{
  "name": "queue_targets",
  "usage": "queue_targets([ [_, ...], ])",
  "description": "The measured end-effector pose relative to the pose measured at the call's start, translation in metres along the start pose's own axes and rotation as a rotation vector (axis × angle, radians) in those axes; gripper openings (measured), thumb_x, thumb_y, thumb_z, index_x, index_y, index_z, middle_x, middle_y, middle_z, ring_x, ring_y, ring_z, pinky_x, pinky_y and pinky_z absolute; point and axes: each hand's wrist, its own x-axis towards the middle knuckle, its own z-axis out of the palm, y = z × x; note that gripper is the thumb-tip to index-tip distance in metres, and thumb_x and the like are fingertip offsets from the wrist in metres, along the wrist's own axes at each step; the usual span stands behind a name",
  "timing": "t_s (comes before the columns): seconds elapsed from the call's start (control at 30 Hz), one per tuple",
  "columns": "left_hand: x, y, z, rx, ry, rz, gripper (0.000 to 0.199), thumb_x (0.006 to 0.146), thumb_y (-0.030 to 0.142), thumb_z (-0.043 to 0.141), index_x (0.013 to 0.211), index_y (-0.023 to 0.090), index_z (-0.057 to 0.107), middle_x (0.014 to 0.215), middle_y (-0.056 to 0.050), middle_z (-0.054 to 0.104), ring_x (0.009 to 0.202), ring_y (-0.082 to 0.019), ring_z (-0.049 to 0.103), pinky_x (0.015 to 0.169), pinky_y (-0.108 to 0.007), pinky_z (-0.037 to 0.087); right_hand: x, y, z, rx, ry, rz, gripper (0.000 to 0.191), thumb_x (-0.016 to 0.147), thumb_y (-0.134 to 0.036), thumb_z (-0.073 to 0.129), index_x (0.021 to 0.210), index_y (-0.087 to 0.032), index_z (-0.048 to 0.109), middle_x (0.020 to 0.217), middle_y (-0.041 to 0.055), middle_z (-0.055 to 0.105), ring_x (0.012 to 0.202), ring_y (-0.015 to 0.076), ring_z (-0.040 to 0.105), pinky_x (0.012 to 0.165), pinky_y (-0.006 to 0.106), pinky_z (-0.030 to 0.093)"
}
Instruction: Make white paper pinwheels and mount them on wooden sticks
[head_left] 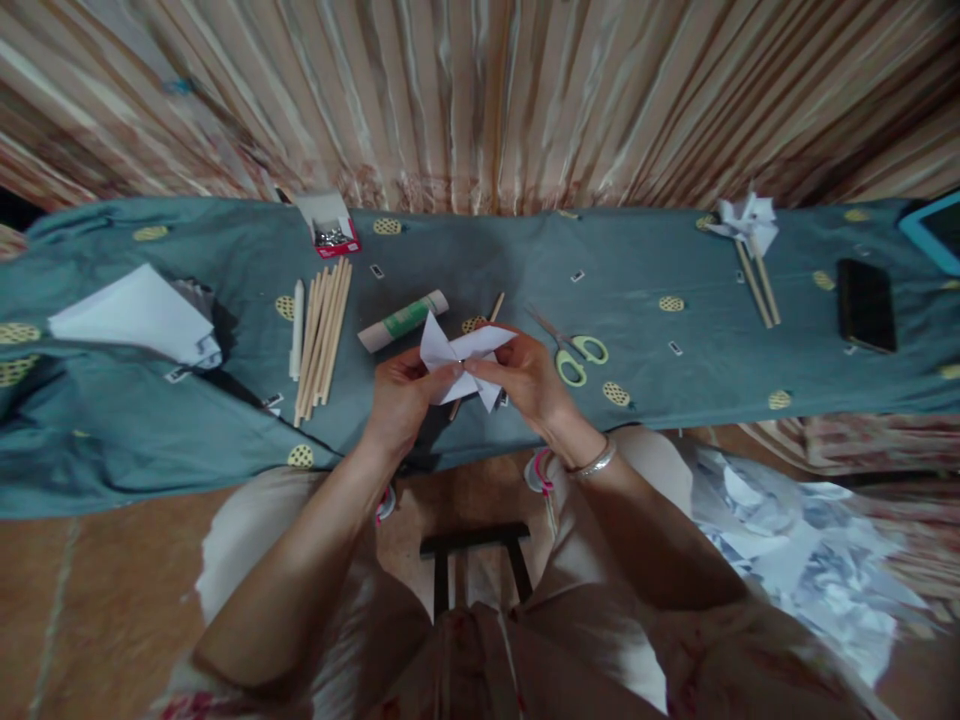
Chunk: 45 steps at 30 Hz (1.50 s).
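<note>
A white paper pinwheel [466, 362] is held between both hands above the cloth. My left hand [401, 395] pinches its left side, the thumb near the centre. On the right side my right hand [529, 378] grips the paper, its thumb also at the centre, where a small dark pin head shows. Partly behind the pinwheel lies a wooden stick [497, 306]. A glue stick [403, 320] with a green label lies just beyond my left hand. Scissors [576, 358] with green handles rest to the right of my right hand.
On the green cloth [637, 250] are wooden sticks [324, 340], a box of pins [334, 238], stacked paper [139, 318], finished pinwheels on sticks [752, 228], a phone [866, 305] and a blue-edged tablet [937, 232]. Crumpled paper [817, 560] lies below right.
</note>
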Motion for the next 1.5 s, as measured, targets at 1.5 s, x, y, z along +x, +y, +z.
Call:
queue_targets([
  [1.5, -0.088, -0.039, -0.001, 0.393, -0.071, -0.012, 0.023, 0.075, 0.040, 0.073, 0.082, 0.018, 0.070, 0.068, 0.002, 0.054, 0.049, -0.010, 0.049, 0.042, -0.021, 0.038, -0.048, -0.056, -0.071, -0.361, -0.077, -0.242, 0.016, 0.065, -0.029, 0.086, 0.074, -0.022, 0.075, 0.071, 0.0005, 0.074, 0.060, 0.0137, 0.063, 0.052, 0.025, 0.047],
])
